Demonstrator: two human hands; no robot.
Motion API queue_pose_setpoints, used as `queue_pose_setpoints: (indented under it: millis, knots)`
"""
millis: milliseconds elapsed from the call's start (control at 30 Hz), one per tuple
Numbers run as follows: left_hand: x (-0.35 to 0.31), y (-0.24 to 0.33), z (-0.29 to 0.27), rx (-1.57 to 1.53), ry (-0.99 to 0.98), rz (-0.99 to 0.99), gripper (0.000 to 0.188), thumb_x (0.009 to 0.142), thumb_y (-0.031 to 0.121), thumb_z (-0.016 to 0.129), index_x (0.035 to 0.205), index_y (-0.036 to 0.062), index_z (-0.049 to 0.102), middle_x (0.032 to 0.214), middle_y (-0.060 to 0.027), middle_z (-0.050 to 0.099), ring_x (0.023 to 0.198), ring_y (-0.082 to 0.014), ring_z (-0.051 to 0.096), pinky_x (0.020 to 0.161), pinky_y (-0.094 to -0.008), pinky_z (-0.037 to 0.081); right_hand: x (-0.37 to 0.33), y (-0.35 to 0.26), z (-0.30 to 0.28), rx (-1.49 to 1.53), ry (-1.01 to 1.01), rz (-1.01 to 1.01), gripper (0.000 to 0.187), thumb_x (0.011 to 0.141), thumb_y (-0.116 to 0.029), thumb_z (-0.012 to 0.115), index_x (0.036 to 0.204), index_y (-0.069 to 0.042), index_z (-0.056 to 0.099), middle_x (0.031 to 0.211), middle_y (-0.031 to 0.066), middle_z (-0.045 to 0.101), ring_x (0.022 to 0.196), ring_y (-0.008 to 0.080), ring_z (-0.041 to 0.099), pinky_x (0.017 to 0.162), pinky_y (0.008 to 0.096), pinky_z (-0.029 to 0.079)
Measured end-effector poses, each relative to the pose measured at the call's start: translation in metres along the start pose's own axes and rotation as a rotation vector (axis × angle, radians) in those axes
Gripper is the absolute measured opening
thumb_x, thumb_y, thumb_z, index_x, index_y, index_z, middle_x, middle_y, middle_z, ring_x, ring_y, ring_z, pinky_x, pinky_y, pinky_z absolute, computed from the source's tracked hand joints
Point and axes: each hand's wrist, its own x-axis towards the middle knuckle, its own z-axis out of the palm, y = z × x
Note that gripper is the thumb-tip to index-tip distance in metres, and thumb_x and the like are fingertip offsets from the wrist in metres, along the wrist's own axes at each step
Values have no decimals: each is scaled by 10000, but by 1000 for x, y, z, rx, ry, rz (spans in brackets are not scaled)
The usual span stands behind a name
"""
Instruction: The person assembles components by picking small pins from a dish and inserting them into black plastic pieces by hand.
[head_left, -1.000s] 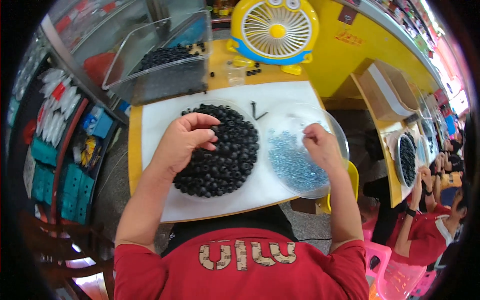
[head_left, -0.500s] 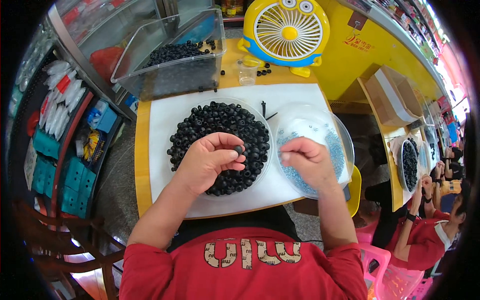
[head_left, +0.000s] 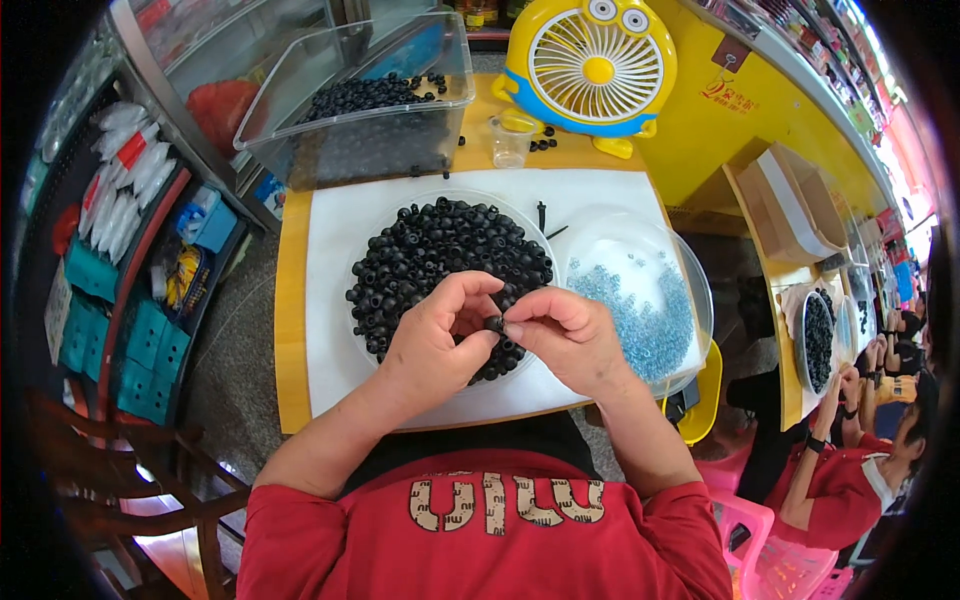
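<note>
My left hand [head_left: 440, 335] pinches a small round black plastic piece [head_left: 494, 324] between thumb and fingertips. Against that piece press the closed fingertips of my right hand [head_left: 570, 338]; anything they hold is too small and hidden to name. Both hands meet over the near right part of a round clear tray heaped with hollow black pieces [head_left: 440, 240] of the same sort. Just right of it, a second round clear tray [head_left: 706, 275] holds many tiny pale-blue transparent rings [head_left: 640, 325].
Behind the trays stand a clear plastic bin [head_left: 370, 150] of black pieces, a clear cup [head_left: 509, 148] and a yellow fan [head_left: 598, 75]. A thin black tool or tie [head_left: 541, 214] lies between the trays. Far right, another person [head_left: 840, 480] works at a separate table.
My right hand has moved left from above the blue rings and now meets my left hand at the black piece. My left hand has shifted slightly right. The view has shifted a little.
</note>
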Motion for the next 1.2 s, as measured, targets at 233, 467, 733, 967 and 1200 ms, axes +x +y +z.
queue_pose_setpoints:
  millis: [233,467,733,967,1200]
  knots:
    - [-10,1,5,-73,-64,-75,349,739,-59,550,1056,34,439,912,-29,504,823,-75,500,726,-212,428,-8,8,3,323,-37,158,92,741,-16,606,806,-39,546,756,-14,561,690,46,511,612,184,429]
    - [-24,-2,-11,86,-159,80,254,709,-30,563,950,50,560,855,-34,530,726,-72,518,608,-200,428,-4,5,-14,289,-226,209,94,745,-50,615,802,-48,541,733,-23,542,664,42,490,591,192,416]
    - [-36,-5,-38,-440,-145,-329,122,747,-31,562,860,4,533,791,-31,541,676,-88,561,611,-199,454,54,10,-8,-532,57,-167,81,721,-19,567,799,-10,587,744,86,579,678,184,568,621,255,452]
    - [-37,-8,-44,-478,-207,-258,128,741,-46,565,849,13,531,809,-19,521,715,-71,530,632,-217,479,95,18,13,-1094,-129,-299,140,704,-54,545,838,-46,583,819,113,576,818,271,540,710,344,450]
    - [-36,-14,-51,-450,-265,-223,119,749,-37,558,847,25,532,817,-20,518,716,-71,530,630,-211,471,108,11,9,-1185,-352,-154,168,690,-38,522,849,-40,574,812,122,560,809,283,541,711,363,444]
